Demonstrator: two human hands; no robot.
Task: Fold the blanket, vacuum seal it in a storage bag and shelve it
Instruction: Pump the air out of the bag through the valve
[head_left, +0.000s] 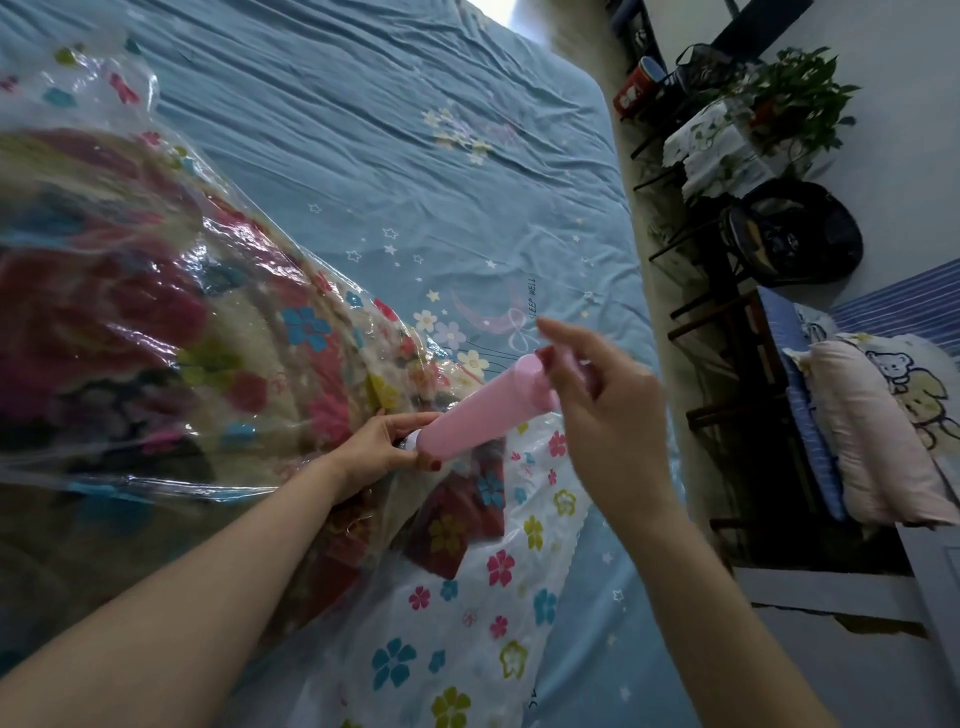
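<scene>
The folded floral blanket (130, 322) is lying inside the clear flower-printed plastic storage bag (467, 597), which is resting on the blue star-patterned bed sheet (389, 156). The left hand (379, 447) is gripping the lower end of the pink cylindrical hand pump (483, 410), which is standing tilted on the bag. The right hand (597, 400) is hovering at the pump's upper end with fingers loosely spread; blur is obscuring any contact.
</scene>
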